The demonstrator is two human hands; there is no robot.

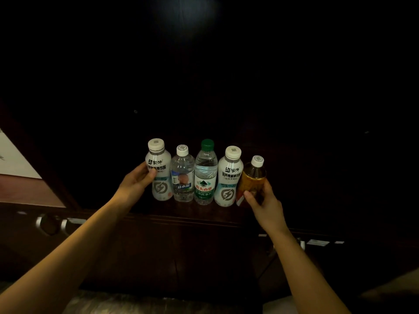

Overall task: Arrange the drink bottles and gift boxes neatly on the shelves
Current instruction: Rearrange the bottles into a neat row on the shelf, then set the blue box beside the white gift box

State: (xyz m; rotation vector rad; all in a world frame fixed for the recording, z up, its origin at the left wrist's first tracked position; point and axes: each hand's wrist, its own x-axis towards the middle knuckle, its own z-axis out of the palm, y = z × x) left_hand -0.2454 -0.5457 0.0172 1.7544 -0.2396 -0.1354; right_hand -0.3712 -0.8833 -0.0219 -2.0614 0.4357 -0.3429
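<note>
Dark wooden shelf point(181, 219) holds five bottles abreast; left hand point(136, 182) grips the end white bottle point(159, 171), right hand point(263, 198) grasps the tilted amber bottle point(251, 180), seemingly squeezing the row tidy.

A dark wooden shelf point(181, 215) carries a tight row of bottles, 9 o'clock to 3 o'clock: white bottle point(159, 177), small clear bottle point(182, 180), green-capped bottle point(204, 175), second white bottle point(228, 182), and an amber bottle point(252, 180) leaning toward 1 o'clock.

Two white bottles point(159, 173) point(228, 177) with grey emblems, two clear bottles point(182, 175) point(204, 175), one green-capped with green label; amber bottle point(251, 177), white cap; dark brown shelf point(181, 214).
</note>
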